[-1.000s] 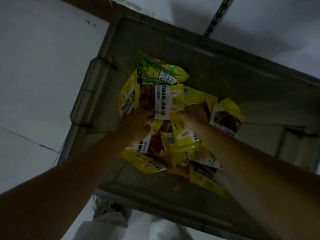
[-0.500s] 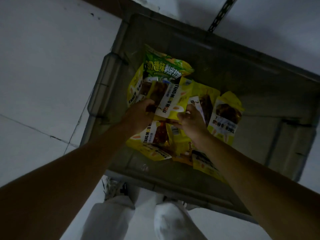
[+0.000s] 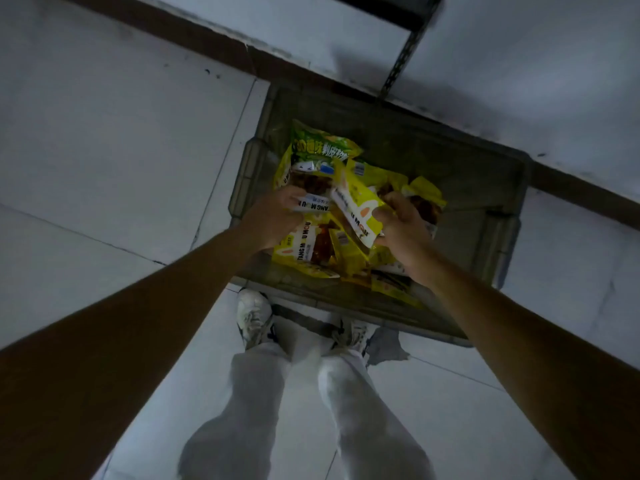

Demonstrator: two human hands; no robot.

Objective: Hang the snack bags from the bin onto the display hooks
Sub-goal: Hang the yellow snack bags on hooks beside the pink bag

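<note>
- The right hand [image 3: 403, 226] is over the middle of the bin [image 3: 512, 237], thumb and fingers clamped on one end of a yellow bag [image 3: 356, 206]; the bag's long axis slants away from that grip toward the bin's far-left corner, so nearly all of it lies left of the right hand, between the two hands.
- The left hand [image 3: 273, 221] is near the bin's left wall, fingers curled round the edge of a white-banded bag [image 3: 313, 206]; this bag lies just beside the yellow one, and whether the two overlap I cannot tell.
- Both held bags look raised a little above the pile of snack bags [image 3: 311, 251] on the bin's floor; judging by this, the lift out must go straight up, clear of the bin's near rim.
- The bags are flat, glossy, yellow pouches with a dark window; a green bag [image 3: 322, 147] rests against the bin's far-left corner.
- No display hooks are in view; a slotted upright [image 3: 401, 60] rises beyond the bin's far wall.
</note>
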